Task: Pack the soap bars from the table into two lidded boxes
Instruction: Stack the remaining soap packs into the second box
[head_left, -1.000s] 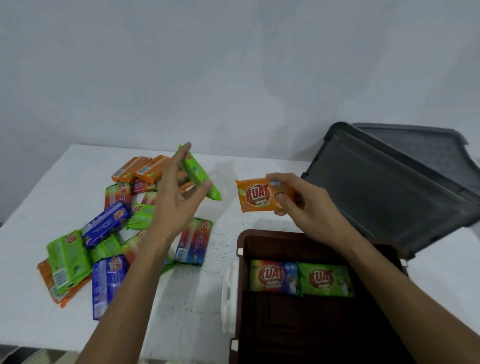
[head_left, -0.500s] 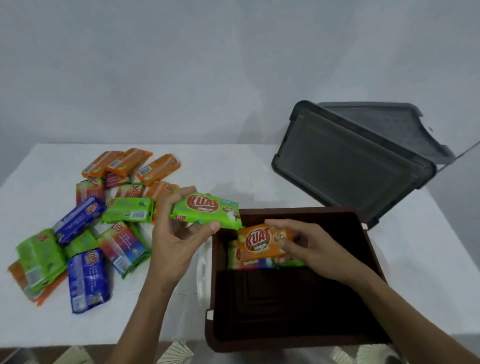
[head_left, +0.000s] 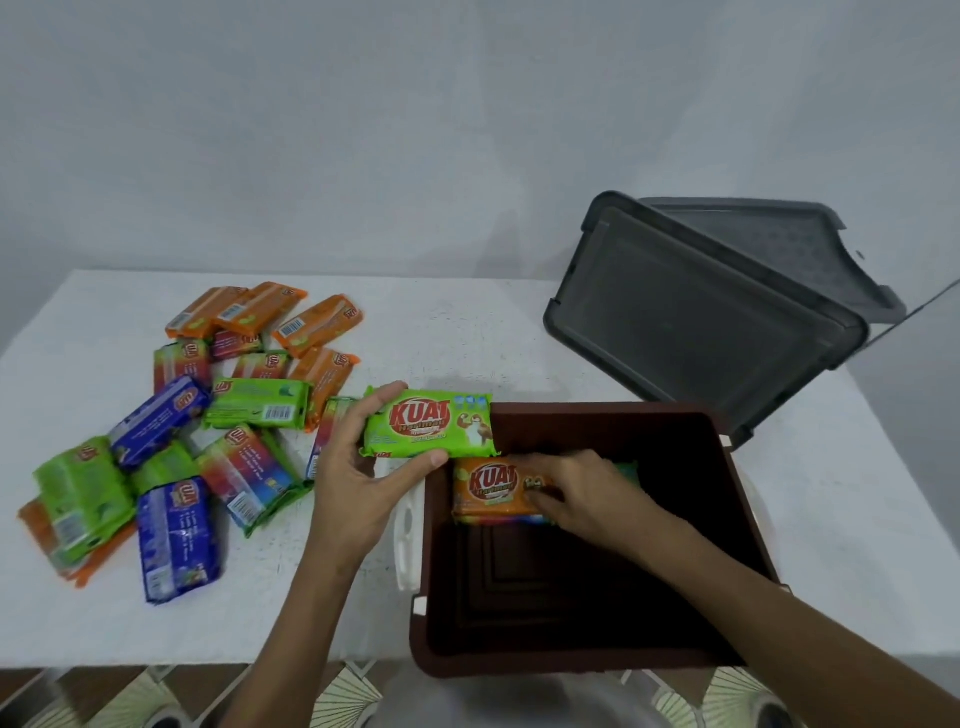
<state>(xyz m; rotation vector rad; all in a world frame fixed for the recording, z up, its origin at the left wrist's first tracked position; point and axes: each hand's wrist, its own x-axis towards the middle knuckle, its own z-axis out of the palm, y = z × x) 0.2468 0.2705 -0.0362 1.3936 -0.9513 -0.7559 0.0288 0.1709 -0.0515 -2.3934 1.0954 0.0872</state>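
A dark brown box stands open at the table's front right. My right hand is inside it, pressing an orange soap bar onto the bars at the box's far wall; a green bar peeks out behind my fingers. My left hand holds a green soap bar flat, just over the box's far-left corner. A pile of several wrapped soap bars in orange, green, blue and rainbow wrappers lies on the left of the white table.
Two grey lids lean together at the back right, behind the box. A white latch sticks out from the box's left side. The table's front edge runs just below the box, with patterned floor beneath.
My right hand has lowered the orange bar into the box onto the earlier bars. My left hand has brought the green bar from the pile to the box's corner and turned it flat.
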